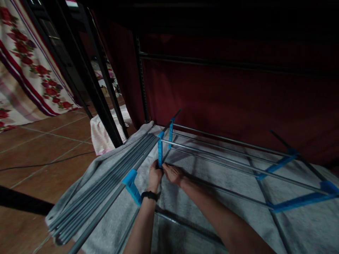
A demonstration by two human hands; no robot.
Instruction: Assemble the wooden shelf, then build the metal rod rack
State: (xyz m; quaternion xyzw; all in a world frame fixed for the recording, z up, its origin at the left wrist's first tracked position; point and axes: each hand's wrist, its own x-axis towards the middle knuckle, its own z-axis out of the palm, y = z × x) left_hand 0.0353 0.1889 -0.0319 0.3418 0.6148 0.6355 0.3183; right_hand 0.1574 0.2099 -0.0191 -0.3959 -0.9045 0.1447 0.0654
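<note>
A rack of grey metal tubes (212, 155) and blue plastic brackets lies on a grey blanket (196, 208). My left hand (155, 173), with a black band on its wrist, is closed around the lower end of an upright blue bracket (160, 150). Touching the same joint from the right is my right hand (172, 173), its fingers pressed together near a tube end. What lies between the fingertips is hidden. Nearer to me, another blue bracket (131, 187) sits on a long tube left of my left wrist.
Several loose tubes (106, 187) lie bundled on the blanket's left side. Blue brackets (304, 201) join the rack at the right. Black metal posts (90, 77) stand at the left, a dark red cloth (225, 95) hangs behind, and a cable (53, 162) crosses the tiled floor.
</note>
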